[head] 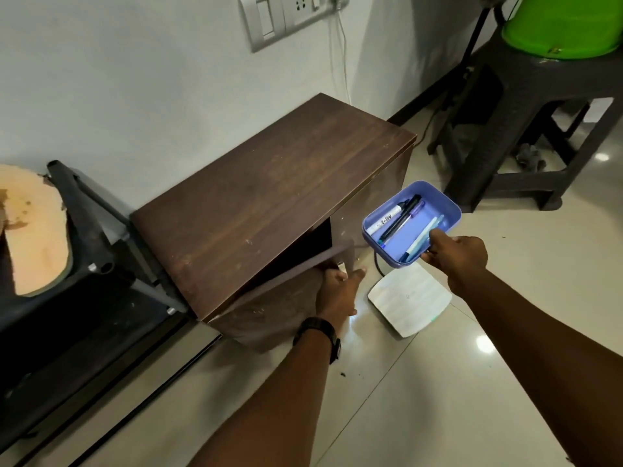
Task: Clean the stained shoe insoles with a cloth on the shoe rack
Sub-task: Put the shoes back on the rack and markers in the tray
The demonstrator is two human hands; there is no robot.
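A tan stained insole [32, 230] lies on top of the black shoe rack [87, 224] at the far left. Beside the rack stands a dark brown wooden cabinet [269, 187] with its front door [296, 267] partly open. My left hand [338, 291] grips the edge of that door. Held in the air to the right of the cabinet is a purple tray [448, 210] with several pens and markers in it; my right hand [455, 257] pinches its near rim. No cloth is visible.
A white flat device [409, 298] lies on the tiled floor beside the cabinet, with a black cable running to it. A dark plastic stool [526, 106] carrying a green tub [566, 25] stands at the back right. A switch panel [279, 15] sits on the wall.
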